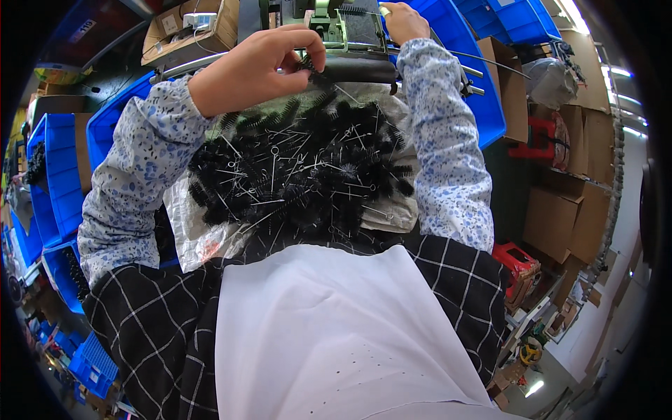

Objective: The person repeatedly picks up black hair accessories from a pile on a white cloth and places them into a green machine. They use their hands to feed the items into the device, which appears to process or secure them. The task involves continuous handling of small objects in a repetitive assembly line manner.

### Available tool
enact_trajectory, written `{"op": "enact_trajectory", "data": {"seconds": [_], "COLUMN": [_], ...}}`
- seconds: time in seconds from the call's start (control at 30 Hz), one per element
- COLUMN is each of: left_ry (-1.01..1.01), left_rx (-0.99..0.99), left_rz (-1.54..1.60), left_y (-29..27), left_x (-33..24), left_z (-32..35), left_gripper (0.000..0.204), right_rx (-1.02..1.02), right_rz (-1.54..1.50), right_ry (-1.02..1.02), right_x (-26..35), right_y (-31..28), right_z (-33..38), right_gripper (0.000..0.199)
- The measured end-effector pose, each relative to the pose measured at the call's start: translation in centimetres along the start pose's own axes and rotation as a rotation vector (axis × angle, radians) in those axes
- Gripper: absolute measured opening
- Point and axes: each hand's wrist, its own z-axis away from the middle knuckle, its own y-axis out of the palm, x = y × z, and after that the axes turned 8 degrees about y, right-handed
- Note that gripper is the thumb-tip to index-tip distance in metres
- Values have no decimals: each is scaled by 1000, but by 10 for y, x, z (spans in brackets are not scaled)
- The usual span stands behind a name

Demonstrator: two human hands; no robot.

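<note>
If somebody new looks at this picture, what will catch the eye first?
First, the heap of black bristle brushes with thin wire handles, piled on a sheet in the person's lap, mid-picture. Above it, the left hand pinches one small brush, while the right hand reaches to a green machine at the top edge. Blue bins surround them.

Black brushes (301,168); blue-flowered sleeves (448,147); blue bins (63,168); white apron (329,329).

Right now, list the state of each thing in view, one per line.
Left hand: raised over the pile, fingers pinching one black brush.
Right hand: up at the machine, holding something I cannot make out.
Brushes: heaped loose and tangled, wire handles crossing.
Sheet: spread under the pile, crumpled.
Machine: upright behind the pile.
</note>
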Motion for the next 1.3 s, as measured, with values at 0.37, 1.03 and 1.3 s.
{"op": "enact_trajectory", "data": {"seconds": [0.37, 1.03, 1.3], "left_ry": [70, -275, -287], "left_rx": [-243, 413, 428], "left_rz": [18, -115, -132], "left_y": [23, 86, 96], "left_x": [25, 54, 64], "left_z": [-12, -27, -28], "left_gripper": [14, 49, 49], "right_rx": [160, -230, -188], "right_rz": [-296, 48, 26], "right_ry": [-327, -221, -226], "right_x": [30, 45, 40], "right_y": [-69, 2, 11], "right_z": [63, 27, 18], "right_gripper": [31, 27, 25]}}
